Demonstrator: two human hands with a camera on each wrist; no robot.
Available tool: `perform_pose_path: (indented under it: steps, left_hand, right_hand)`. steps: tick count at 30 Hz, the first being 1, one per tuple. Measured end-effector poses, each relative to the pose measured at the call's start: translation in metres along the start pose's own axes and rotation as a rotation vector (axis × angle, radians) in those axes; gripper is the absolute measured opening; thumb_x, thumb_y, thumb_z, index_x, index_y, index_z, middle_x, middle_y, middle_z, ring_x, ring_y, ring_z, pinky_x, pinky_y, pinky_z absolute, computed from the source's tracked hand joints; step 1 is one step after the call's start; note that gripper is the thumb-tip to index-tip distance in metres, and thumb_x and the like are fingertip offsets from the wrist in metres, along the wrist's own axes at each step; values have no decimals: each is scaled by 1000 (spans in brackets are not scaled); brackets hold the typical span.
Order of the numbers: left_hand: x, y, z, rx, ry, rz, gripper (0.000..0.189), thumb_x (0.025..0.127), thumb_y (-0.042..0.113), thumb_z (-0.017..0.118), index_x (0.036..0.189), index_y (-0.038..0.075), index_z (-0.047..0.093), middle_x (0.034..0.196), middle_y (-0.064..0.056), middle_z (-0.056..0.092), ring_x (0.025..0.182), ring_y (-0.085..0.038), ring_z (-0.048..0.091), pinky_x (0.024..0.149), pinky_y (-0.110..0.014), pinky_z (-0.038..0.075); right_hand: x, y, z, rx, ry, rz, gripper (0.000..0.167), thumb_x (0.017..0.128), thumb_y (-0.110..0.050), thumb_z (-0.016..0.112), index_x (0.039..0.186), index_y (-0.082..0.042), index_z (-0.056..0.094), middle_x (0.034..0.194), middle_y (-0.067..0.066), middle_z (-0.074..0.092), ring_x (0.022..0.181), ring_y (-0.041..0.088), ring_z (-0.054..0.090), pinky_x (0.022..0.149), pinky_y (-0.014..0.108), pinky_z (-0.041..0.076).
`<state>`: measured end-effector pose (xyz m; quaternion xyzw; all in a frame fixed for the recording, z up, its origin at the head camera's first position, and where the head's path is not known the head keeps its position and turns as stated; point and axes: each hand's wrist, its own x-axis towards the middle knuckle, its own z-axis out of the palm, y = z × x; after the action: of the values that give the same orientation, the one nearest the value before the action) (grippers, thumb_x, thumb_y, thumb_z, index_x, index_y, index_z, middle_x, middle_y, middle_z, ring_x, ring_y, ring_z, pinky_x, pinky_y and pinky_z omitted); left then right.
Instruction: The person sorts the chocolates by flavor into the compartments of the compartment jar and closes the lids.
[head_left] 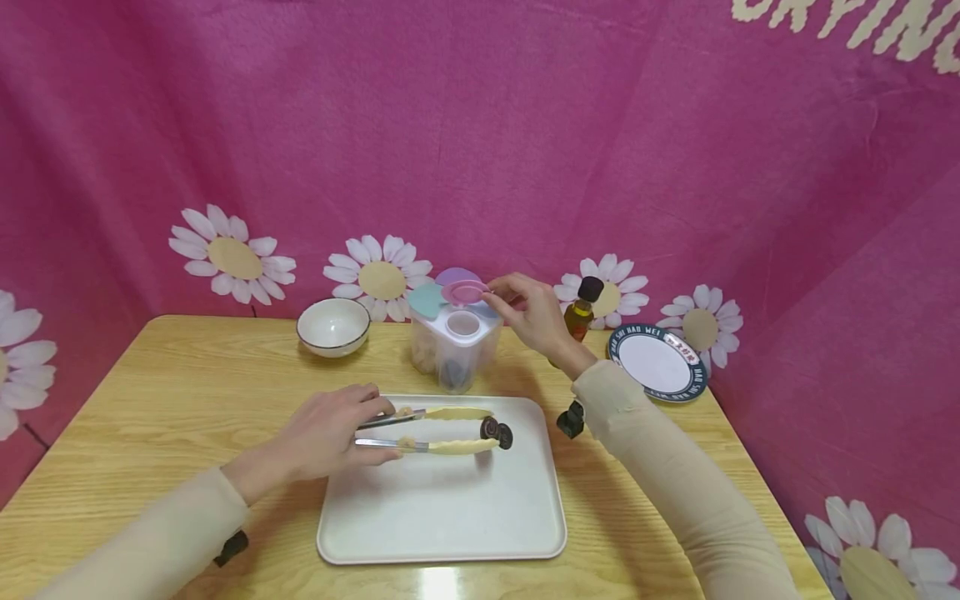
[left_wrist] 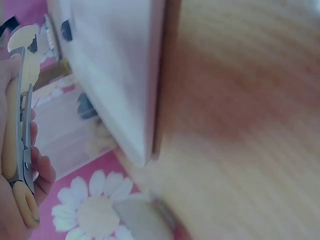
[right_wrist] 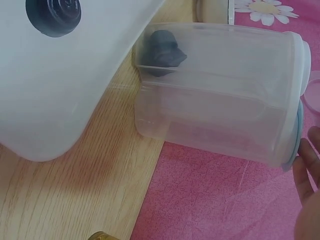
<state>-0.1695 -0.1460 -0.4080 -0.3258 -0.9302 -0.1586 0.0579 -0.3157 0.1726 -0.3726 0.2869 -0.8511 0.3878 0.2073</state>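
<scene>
My left hand (head_left: 330,429) grips metal tongs (head_left: 392,446) with cream-coloured tips, held over the white tray (head_left: 442,508). At the tips are dark, swirled round pieces (head_left: 490,428); whether both are pinched or one lies on the tray, I cannot tell. Behind the tray stands a clear divided container (head_left: 455,367) with coloured lids. My right hand (head_left: 528,312) pinches its raised pink lid (head_left: 463,292) by the edge, and the round opening below is uncovered. Dark pieces (right_wrist: 162,52) show inside the container in the right wrist view.
A white bowl (head_left: 333,327) stands left of the container. To the right are a dark-capped bottle (head_left: 580,315), partly behind my right hand, and a dark-rimmed plate (head_left: 656,362) leaning near the pink cloth (head_left: 480,142). Wooden tabletop (head_left: 187,400) surrounds the tray.
</scene>
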Motion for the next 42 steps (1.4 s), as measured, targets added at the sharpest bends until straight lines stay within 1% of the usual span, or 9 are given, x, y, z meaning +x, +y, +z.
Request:
perform_pose_path:
  steps: [7, 12, 17, 19, 23, 27, 30, 37, 42]
  left_hand:
    - [3, -7, -23, 13, 54, -45, 47, 85, 52, 84, 116, 19, 74, 101, 3, 67, 81, -8, 55, 64, -23, 44]
    - [7, -16, -38, 33, 147, -7, 46, 82, 47, 88, 113, 15, 73, 99, 2, 68, 79, -9, 55, 65, -26, 47]
    - [14, -22, -52, 63, 241, 30, 47, 80, 43, 90, 110, 12, 72, 93, 0, 66, 75, -11, 53, 61, -26, 44]
    - [17, -24, -56, 66, 269, 31, 47, 79, 41, 91, 111, 11, 72, 91, -1, 65, 73, -12, 52, 59, -26, 42]
    - [24, -27, -59, 56, 308, -18, 46, 80, 38, 91, 112, 10, 73, 91, -3, 65, 74, -14, 53, 59, -27, 43]
    - [30, -29, -60, 49, 315, -83, 45, 82, 39, 90, 112, 10, 74, 92, -4, 64, 74, -16, 53, 61, -28, 43]
    - [33, -29, -61, 48, 288, -116, 45, 83, 41, 89, 112, 11, 73, 90, -4, 62, 74, -17, 52, 61, -29, 42]
    - [37, -30, -61, 37, 225, -173, 47, 85, 44, 87, 117, 13, 72, 92, -5, 62, 78, -20, 52, 62, -30, 41]
    - [38, -29, -60, 23, 215, -189, 49, 85, 46, 86, 118, 13, 72, 93, -5, 62, 80, -20, 53, 62, -30, 41]
  right_hand:
    - [0, 0, -1, 0, 3, -11, 17, 97, -16, 77, 108, -3, 77, 97, 14, 78, 82, 28, 75, 74, 38, 63]
    - [0, 0, 0, 3, 3, -16, 17, 97, -16, 76, 108, -3, 77, 97, 14, 78, 81, 27, 75, 72, 35, 62]
    - [-1, 0, 0, 4, -1, -15, 17, 97, -16, 76, 109, -3, 77, 97, 13, 79, 81, 26, 75, 73, 35, 62]
    - [-1, 1, 0, -2, 1, -12, 17, 98, -16, 76, 109, -4, 77, 97, 13, 79, 81, 26, 74, 73, 35, 62]
    - [-1, 1, 0, -2, 3, -11, 17, 98, -16, 76, 109, -3, 77, 98, 13, 79, 81, 27, 75, 73, 36, 62]
    - [0, 0, -1, 6, -6, -6, 18, 98, -16, 76, 110, -3, 77, 100, 14, 79, 82, 27, 75, 74, 37, 63]
    - [-1, -1, -1, 4, -4, -3, 17, 97, -15, 76, 110, -3, 77, 100, 14, 79, 83, 27, 75, 74, 38, 63]
    - [-1, 1, 0, 2, 0, -5, 17, 97, -15, 76, 109, -3, 77, 99, 14, 79, 82, 28, 75, 73, 36, 63]
    - [0, 0, 0, 6, -4, -3, 18, 97, -16, 77, 109, -3, 77, 100, 13, 79, 82, 27, 75, 72, 36, 63]
